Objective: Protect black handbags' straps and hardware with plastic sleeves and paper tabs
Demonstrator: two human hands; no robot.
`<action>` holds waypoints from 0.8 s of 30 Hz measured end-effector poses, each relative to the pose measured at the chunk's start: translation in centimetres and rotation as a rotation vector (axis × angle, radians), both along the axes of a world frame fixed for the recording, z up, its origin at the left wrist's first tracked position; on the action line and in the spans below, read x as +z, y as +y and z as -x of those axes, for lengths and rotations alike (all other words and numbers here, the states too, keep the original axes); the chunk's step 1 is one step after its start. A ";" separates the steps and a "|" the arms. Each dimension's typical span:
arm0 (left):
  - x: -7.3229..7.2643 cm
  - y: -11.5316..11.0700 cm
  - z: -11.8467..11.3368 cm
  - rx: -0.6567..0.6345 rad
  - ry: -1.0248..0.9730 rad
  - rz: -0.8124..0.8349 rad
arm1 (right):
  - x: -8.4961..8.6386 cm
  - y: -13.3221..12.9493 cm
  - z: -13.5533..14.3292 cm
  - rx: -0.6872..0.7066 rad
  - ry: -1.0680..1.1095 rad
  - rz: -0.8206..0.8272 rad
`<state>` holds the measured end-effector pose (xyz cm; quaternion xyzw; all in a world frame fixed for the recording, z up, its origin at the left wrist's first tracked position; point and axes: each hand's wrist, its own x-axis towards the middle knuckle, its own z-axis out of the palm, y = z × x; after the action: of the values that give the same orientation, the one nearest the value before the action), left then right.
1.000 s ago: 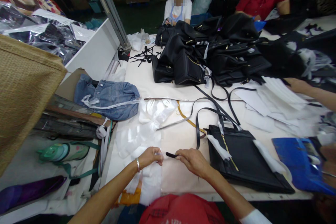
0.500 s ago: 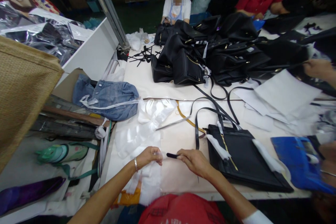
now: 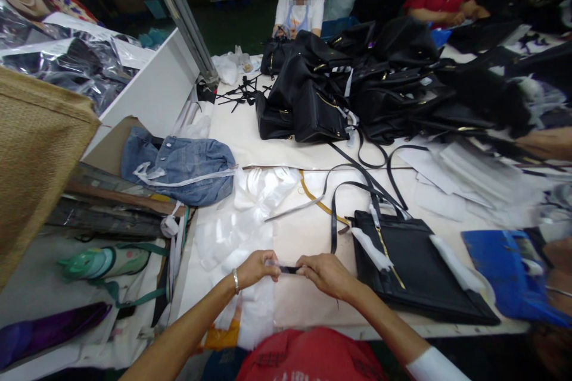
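Note:
Between my hands, just above the table's front part, is a short black strap piece (image 3: 291, 270). My right hand (image 3: 328, 274) pinches its right end between thumb and fingers. My left hand (image 3: 258, 268) is closed on a small clear plastic piece (image 3: 271, 262), which meets the strap's left end. Whether the strap is inside the plastic or only against it, I cannot tell. To the right of my right hand lies a black handbag (image 3: 415, 262), with white wrapping (image 3: 370, 249) on its zip pull and long straps trailing back. Clear plastic sheets (image 3: 223, 232) lie beyond my left hand.
Black bags (image 3: 322, 110) are heaped at the back. A denim bag (image 3: 179, 166) lies at the left edge, near a green bottle (image 3: 111, 266). White sheets (image 3: 447, 181) and a blue pouch (image 3: 500, 268) are at right. Other people sit around, one hand (image 3: 547, 143) reaching in.
My hands have come closer together, and the strap's left end now meets the plastic in my left hand. At right, another person's white sheets have shifted and blurred.

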<state>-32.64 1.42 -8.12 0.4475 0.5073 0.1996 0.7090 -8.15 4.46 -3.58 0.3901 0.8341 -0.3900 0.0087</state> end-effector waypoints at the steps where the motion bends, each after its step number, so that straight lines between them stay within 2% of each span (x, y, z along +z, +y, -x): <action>1: 0.2 0.0 -0.2 -0.006 -0.002 0.002 | 0.0 0.0 0.1 0.013 -0.006 0.000; 9: 1.8 0.3 -0.7 -0.032 -0.071 0.009 | -0.6 0.6 0.0 -0.025 -0.091 -0.045; 17: 0.5 -0.2 -2.8 -0.028 -0.080 0.015 | -1.2 -0.5 2.4 0.074 -0.050 -0.080; 21: 0.3 -0.2 -2.4 -0.011 0.043 -0.027 | -1.2 0.5 1.0 0.069 -0.035 -0.133; 24: 0.7 0.4 -2.1 -0.004 0.188 -0.115 | -1.2 2.1 0.2 0.063 -0.167 -0.169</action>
<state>-30.57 1.85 -7.43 0.5052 0.5582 0.1840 0.6319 -8.37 6.55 -4.73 0.3942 0.8722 -0.2837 0.0576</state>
